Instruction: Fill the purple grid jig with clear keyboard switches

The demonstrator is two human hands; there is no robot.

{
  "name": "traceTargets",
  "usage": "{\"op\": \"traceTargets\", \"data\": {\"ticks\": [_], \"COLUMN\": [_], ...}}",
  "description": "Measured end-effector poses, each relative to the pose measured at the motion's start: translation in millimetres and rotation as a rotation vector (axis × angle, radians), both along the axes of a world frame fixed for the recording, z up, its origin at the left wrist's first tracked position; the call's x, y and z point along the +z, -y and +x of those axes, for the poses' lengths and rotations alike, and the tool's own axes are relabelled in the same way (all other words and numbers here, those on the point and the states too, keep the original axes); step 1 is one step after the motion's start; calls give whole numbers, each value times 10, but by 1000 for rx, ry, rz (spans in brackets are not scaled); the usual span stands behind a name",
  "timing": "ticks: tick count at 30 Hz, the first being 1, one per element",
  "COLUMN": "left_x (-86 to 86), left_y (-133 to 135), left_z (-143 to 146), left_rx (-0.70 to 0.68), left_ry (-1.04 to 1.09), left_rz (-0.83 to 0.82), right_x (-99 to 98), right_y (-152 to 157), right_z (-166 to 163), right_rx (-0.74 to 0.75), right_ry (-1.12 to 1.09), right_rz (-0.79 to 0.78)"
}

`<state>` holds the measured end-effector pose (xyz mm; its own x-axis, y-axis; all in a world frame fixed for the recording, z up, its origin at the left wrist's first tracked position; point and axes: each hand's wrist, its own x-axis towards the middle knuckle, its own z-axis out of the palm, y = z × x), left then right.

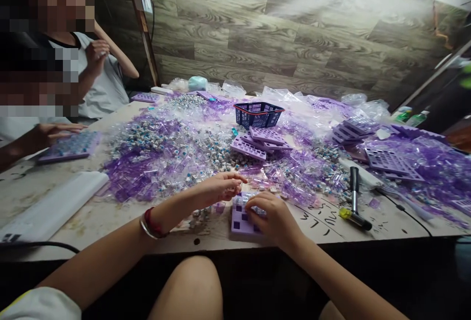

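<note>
A purple tray (239, 224) with square openings lies at the table's near edge, and small clear pieces sit in its upper rows. My left hand (221, 187) hovers just above its far left corner, fingers loosely stretched out and apart; I see nothing clearly held. Over the tray's right side, my right hand (272, 214) bends its thumb and fingers down towards the openings. Its fingertips are close together at the tray, and whatever is between them is too small to make out. The right hand hides much of the tray.
Beyond my hands spread heaps of purple and clear plastic pieces (132, 173) and small white-blue parts. A dark basket (257, 116) stands behind stacked purple trays (248, 148). A hammer (355, 197) lies right; a white bar-shaped case (66, 204) lies left. Two people sit at the left.
</note>
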<state>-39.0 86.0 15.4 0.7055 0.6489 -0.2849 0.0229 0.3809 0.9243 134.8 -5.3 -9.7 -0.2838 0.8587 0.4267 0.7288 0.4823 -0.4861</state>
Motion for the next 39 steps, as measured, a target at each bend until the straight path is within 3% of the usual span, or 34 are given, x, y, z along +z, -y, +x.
{"op": "traceTargets", "data": {"ticks": [9, 16, 21, 29, 39], "left_x": [-18, 12, 29, 14, 4], "left_y": [-20, -19, -21, -29, -30], "left_z": [-7, -25, -28, -23, -24], "left_rx": [18, -2, 17, 31, -30], "left_ry": [-34, -72, -122, -156, -156], "left_rz": [-3, 117, 81, 72, 79], "right_x": [-36, -74, -98, -110, -19], "right_y": [-12, 18, 37, 17, 2], "right_z": [-4, -8, -15, 12, 5], "right_rx": [-38, -92, -110, -28, 2], "right_ry": [-41, -146, -179, -74, 79], "right_rz": [49, 69, 85, 148, 97]}}
